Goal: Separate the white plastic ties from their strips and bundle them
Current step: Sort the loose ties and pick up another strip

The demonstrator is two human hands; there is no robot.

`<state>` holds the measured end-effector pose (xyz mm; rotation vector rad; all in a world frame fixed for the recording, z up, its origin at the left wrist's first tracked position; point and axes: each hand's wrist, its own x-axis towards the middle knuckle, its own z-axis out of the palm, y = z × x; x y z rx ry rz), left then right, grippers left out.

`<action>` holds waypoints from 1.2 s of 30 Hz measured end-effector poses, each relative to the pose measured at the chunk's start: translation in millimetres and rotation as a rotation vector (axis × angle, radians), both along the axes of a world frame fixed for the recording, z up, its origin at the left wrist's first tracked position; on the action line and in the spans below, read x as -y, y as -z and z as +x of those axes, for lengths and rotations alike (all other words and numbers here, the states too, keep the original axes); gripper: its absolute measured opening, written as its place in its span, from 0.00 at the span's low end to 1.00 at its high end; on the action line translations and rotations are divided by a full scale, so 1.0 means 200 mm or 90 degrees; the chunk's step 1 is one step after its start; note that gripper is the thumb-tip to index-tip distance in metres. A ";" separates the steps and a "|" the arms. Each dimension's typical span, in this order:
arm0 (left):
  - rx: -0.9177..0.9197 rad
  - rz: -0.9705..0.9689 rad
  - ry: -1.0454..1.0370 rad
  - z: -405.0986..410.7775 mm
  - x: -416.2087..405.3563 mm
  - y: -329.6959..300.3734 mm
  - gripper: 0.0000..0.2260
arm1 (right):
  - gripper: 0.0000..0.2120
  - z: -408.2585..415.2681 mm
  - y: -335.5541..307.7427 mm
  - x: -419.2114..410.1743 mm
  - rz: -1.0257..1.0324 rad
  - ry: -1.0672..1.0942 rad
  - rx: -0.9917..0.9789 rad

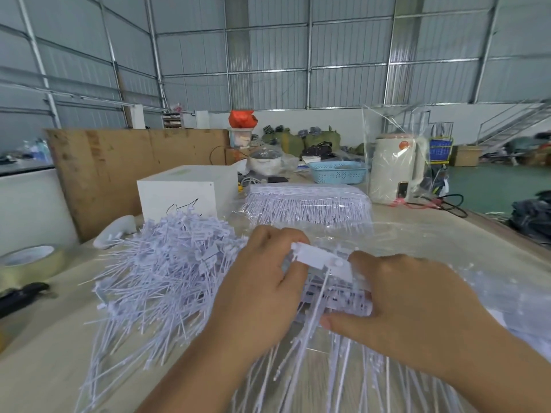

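A stack of white plastic tie strips [337,293] lies at the middle of the table, its long tails fanning toward me. My left hand [262,281] grips the stack's upper left end, fingers curled over the top strip [316,257]. My right hand [396,299] holds the right side, thumb pressed along the lower edge. A big loose heap of separated white ties [167,263] lies to the left. A wrapped pack of unseparated tie strips [307,204] sits behind my hands.
A white box [185,189] stands behind the heap. A tape roll [26,263] and a dark tool [21,296] lie at the left edge. A blue basket [337,172] and a bagged white kettle [396,171] stand at the back right. Clear plastic sheeting [477,272] covers the right side.
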<state>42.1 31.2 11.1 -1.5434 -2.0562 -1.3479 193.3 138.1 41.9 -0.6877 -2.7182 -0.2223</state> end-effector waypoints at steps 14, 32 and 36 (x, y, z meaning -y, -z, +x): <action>0.077 -0.110 0.071 0.13 -0.09 0.08 0.08 | 0.05 -0.04 0.02 -0.02 0.072 0.086 -0.066; 0.576 0.201 0.080 -0.01 0.02 -0.10 0.03 | 0.22 0.00 0.03 0.11 -0.001 -0.261 -0.439; 0.637 0.208 0.033 -0.08 0.02 -0.09 0.03 | 0.22 0.01 0.03 0.12 0.018 -0.210 -0.391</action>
